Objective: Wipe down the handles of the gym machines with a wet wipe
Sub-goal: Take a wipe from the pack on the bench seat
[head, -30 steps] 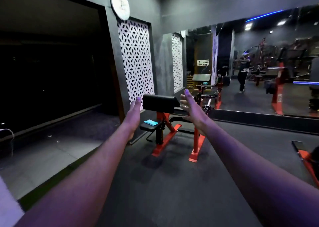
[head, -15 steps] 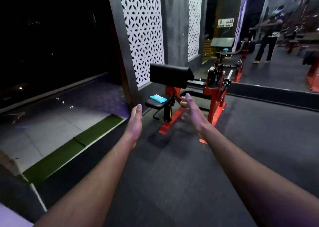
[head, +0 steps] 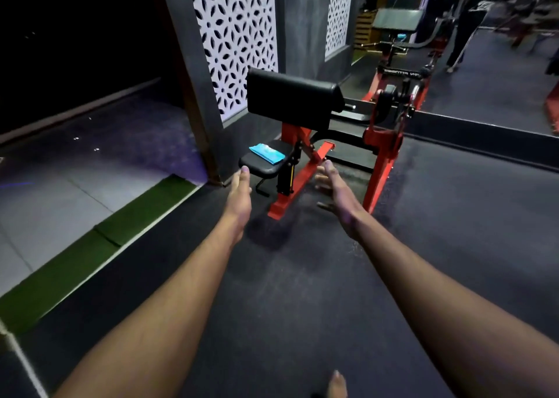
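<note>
Bare foot (head: 337,384) at bottom edge, on dark rubber floor (head: 302,292). Both forearms stretched fwd, nothing held. Left hand (head: 240,196) flat, fingers straight and together, empty. Right hand (head: 337,192) open too, fingers loosely spread, thumb out to the side, empty. Just past left fingertips: small black seat (head: 263,168) of red-framed machine (head: 305,168). On seat, blue wipe pack (head: 266,153), lying flat, long axis running from near-left to far-right, a bit ahead and right of left hand, ahead and left of right hand. Left hand nearer, prob. the one to reach; no contact yet. Beyond pack, black arm pad (head: 292,98), higher up. Handles (head: 414,92) further still, to the right by the mirror (head: 484,65); hard to make out.
</note>
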### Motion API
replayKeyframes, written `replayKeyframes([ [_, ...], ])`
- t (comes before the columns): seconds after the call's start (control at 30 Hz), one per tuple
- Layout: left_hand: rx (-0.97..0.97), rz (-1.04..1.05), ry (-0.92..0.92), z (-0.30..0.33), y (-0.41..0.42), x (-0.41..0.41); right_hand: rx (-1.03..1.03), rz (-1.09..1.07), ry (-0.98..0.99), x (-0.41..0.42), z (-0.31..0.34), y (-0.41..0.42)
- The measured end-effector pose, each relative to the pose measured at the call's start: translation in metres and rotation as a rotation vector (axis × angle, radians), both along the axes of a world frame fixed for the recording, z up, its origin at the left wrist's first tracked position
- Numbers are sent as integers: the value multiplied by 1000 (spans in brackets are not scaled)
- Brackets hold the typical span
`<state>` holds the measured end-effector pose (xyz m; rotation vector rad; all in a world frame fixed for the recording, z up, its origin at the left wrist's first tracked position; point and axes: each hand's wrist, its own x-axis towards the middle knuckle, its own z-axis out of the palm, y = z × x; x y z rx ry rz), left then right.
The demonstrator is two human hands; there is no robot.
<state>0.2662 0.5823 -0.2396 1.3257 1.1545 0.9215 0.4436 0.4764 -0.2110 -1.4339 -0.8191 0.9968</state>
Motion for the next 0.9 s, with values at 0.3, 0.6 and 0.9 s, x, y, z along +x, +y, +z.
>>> replayKeyframes([
  [0.3, -91, 24, 17, -31, 197, 80, -43, 18, 123, 78, -40, 210],
  [0.6, -171, 21, 40, -67, 367, 106, -163, 135, 82, 114, -73, 400],
  [0.9, -375, -16, 26, -157, 521, 108, -381, 240, -200, 135, -141, 556],
])
